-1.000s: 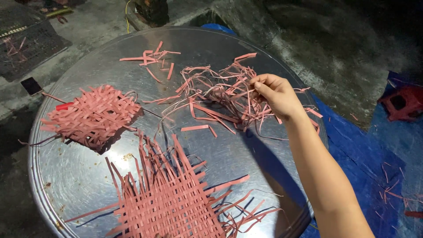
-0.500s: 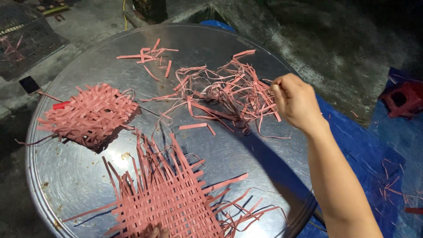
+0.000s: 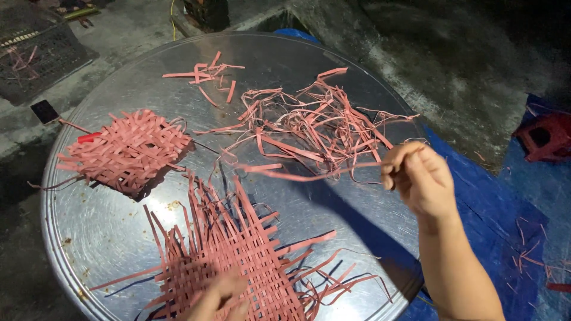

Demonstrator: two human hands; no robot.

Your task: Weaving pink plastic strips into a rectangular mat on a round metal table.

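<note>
My right hand is raised over the right side of a round metal table and pinches one long pink strip that stretches left toward a loose tangle of pink strips. My left hand rests at the bottom edge on a half-woven pink mat with loose strip ends sticking out. A second, smaller woven pink mat lies at the table's left.
A few short pink strips lie at the far side of the table. A blue tarp with scattered strips covers the ground at right, near a small red stool. A dark crate sits far left.
My right hand has drawn back to the right from the tangle, pulling one long strip out with it. My left hand has come into view on the near mat.
</note>
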